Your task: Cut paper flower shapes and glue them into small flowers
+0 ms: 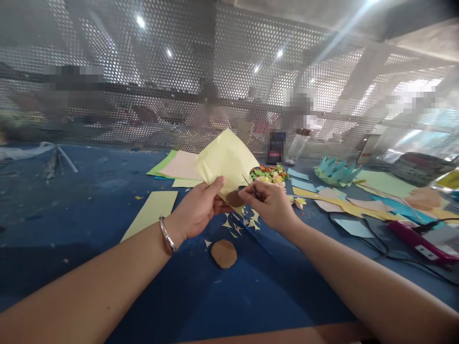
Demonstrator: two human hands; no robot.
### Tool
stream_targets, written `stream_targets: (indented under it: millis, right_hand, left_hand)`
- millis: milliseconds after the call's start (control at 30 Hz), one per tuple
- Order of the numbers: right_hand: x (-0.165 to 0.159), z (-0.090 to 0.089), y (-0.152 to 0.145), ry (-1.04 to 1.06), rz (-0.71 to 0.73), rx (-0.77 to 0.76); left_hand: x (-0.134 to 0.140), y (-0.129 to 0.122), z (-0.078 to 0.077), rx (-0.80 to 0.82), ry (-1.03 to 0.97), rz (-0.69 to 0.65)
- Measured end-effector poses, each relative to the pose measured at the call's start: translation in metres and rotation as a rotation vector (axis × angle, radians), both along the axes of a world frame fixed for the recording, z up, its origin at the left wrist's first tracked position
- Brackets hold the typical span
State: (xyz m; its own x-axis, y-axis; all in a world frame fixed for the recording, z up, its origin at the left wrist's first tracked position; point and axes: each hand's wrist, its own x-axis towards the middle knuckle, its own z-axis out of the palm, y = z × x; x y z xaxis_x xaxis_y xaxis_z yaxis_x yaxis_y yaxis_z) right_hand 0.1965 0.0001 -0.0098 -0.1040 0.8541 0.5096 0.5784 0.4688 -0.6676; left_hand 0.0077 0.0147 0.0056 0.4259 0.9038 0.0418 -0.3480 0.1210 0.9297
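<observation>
Pale yellow paper sheet [228, 155]: held raised, just beyond left hand [201, 209];
Left hand: sheet's lower left edge pinched by thumb and fingers;
Right hand [271, 204]: slim dark metal scissors [247, 182] gripped beside sheet.

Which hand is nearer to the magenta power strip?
Right. The right hand is left of the power strip; the left hand, gripping the pale yellow paper, is farther left.

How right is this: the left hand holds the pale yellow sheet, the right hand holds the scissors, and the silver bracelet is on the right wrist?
Not quite: the head view shows the silver bracelet on the left wrist. The left hand does hold the pale yellow sheet, and the right hand the scissors.
</observation>
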Motion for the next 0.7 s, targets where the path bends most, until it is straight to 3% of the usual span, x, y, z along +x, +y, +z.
stream_targets:
  millis: [133, 533, 700]
  right_hand:
    - [-0.0003, 0.0013, -0.0023, -0.028, -0.031, 0.02]
    - [0.0004, 0.0053, -0.0046, 0.007, -0.029, 0.029]
    - [0.003, 0.0087, -0.0045, 0.003, 0.0, 0.0]
  left_hand:
    - [0.0005, -0.0017, 0.0016, -0.005, -0.01, -0.017]
    - [0.0005, -0.0045, 0.0043, 0.231, 0.052, -0.109]
    - [0.002, -0.0058, 0.01, 0.339, 0.082, -0.067]
